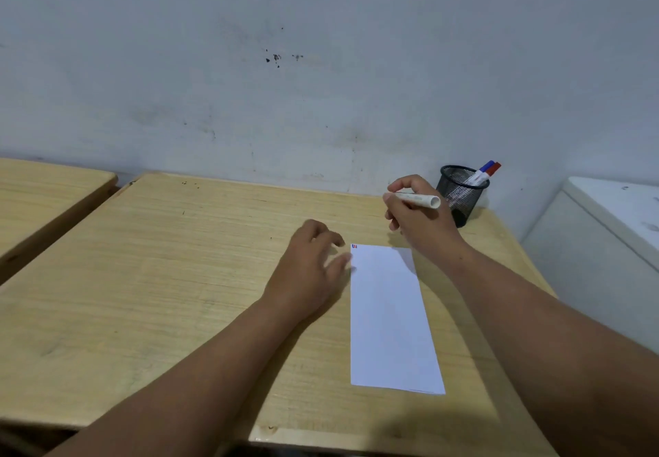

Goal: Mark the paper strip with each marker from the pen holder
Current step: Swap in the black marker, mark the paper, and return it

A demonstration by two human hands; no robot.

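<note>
A white paper strip (390,317) lies lengthwise on the wooden desk (178,278), with small blue and red marks (354,246) at its far left corner. My left hand (310,271) rests on the desk, fingers spread, fingertips touching the strip's left edge. My right hand (417,214) hovers above the strip's far end and grips a white marker (419,199) held sideways; its tip is hidden by my fingers. Behind that hand stands a black mesh pen holder (461,192) with two markers, one blue-capped (485,166) and one red-capped (494,169).
The desk backs onto a stained pale wall (321,64). A second wooden desk (42,199) stands to the left across a narrow gap. A white cabinet (606,235) sits close to the desk's right side.
</note>
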